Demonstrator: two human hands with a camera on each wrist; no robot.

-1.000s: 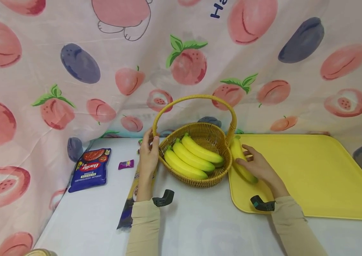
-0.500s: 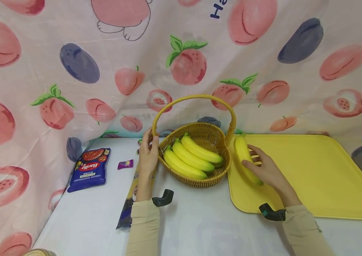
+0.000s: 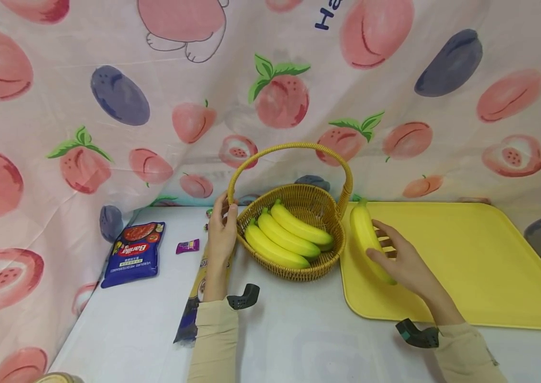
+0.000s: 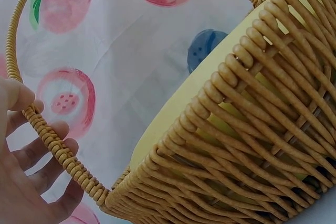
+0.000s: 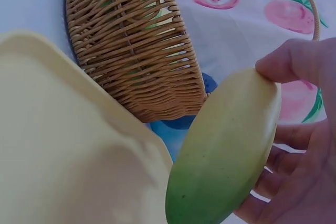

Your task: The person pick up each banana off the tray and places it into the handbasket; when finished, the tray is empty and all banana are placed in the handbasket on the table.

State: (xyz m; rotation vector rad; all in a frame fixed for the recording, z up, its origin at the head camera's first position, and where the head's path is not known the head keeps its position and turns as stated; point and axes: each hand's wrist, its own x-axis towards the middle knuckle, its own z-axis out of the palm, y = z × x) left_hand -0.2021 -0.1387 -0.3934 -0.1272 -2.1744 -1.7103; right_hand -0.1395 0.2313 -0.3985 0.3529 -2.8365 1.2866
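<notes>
A brown-yellow wicker basket (image 3: 295,273) with a tall arched handle (image 4: 58,153) stands at the middle of the table, and several yellow bananas (image 3: 282,242) with green tips lie in it. My left hand (image 3: 223,229) holds the left foot of the handle, thumb on one side and fingers behind. To the right of the basket, my right hand (image 3: 406,263) holds another banana (image 3: 362,226) between thumb and fingers, stem end pointing away from me. In the right wrist view that banana (image 5: 223,150) hangs over the tray's edge zone, apart from the basket.
A yellow tray (image 3: 476,260) covers the right side of the table. On the left lie a blue Barilla pouch (image 3: 135,252), a small purple packet (image 3: 188,246) and a long yellow-and-purple bag (image 3: 196,303) partly under my left forearm. A fruit-print cloth (image 3: 260,32) hangs behind.
My right hand has drawn the banana a little to the right, away from the basket's side and over the tray. My left hand and the basket have stayed put.
</notes>
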